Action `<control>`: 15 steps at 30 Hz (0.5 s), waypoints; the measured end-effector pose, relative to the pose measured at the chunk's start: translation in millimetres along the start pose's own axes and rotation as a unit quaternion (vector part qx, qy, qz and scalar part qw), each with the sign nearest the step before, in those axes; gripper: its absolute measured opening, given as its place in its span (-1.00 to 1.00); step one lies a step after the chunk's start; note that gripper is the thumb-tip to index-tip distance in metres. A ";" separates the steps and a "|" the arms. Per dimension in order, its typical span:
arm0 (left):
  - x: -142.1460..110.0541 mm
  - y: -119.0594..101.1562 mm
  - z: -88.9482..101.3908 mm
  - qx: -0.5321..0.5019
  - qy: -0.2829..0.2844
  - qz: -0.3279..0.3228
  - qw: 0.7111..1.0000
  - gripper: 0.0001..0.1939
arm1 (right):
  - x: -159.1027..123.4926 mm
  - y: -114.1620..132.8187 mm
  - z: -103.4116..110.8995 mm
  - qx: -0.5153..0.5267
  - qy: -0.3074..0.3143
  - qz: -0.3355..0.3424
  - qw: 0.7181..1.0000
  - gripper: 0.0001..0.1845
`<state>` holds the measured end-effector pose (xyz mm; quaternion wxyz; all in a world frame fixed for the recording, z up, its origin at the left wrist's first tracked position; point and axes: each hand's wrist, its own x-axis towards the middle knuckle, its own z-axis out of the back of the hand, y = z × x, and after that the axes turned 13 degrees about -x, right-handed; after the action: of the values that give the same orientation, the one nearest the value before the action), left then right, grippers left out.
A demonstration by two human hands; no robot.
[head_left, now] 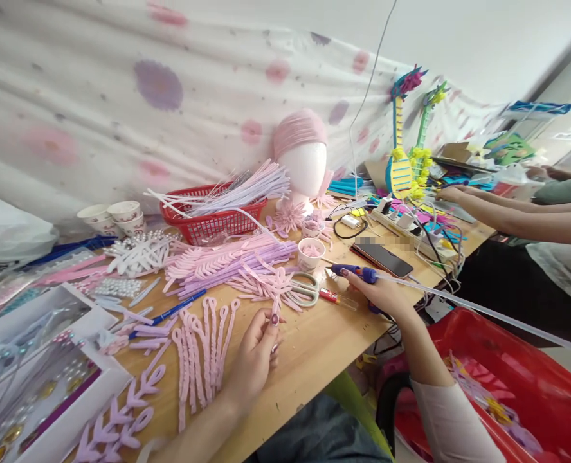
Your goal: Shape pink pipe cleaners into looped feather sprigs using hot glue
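Between the thumb and fingers of my left hand (pixel 258 344) is pinched a pink pipe-cleaner piece (pixel 276 292), its looped top standing up. My right hand (pixel 379 290) is wrapped round a blue glue gun (pixel 355 272), whose nozzle points left; a long clear glue stick (pixel 478 310) trails out of its back. Grey-handled scissors (pixel 306 290) and a red lighter (pixel 331 296) lie between the hands. Left of my left hand lie several pink twisted pipe-cleaner strips (pixel 203 350) with looped ends. Behind them is a pile of pink and purple pipe cleaners (pixel 227 260).
A red basket (pixel 203 226) of pale pipe cleaners stands near a white mannequin head (pixel 305 164). Paper cups (pixel 310 254), a phone (pixel 382 258) and a power strip (pixel 411 231) with cables are behind. Below right is a red tub (pixel 521 366); a co-worker's arms (pixel 488 206) reach in.
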<state>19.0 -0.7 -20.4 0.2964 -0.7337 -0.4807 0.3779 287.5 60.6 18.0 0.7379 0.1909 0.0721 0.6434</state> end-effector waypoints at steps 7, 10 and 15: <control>1.0 2.2 1.8 -0.008 -0.008 0.005 1.000 -0.66 | -21.0 -16.3 -3.7 -0.124 -0.057 -0.043 0.990 -0.51; 1.0 0.6 1.0 -0.015 -0.009 0.018 1.000 -0.62 | -55.0 -15.0 14.2 -0.167 -0.010 -0.102 0.981 -0.44; 2.9 -0.3 0.2 -0.036 -0.024 0.028 0.999 -0.53 | -69.5 39.9 47.9 -0.009 0.183 0.123 0.975 -0.60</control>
<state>19.4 2.1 -21.1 0.2481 -0.7475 -0.4804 0.3859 256.4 -12.4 67.2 0.6286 0.0704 0.1764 0.7542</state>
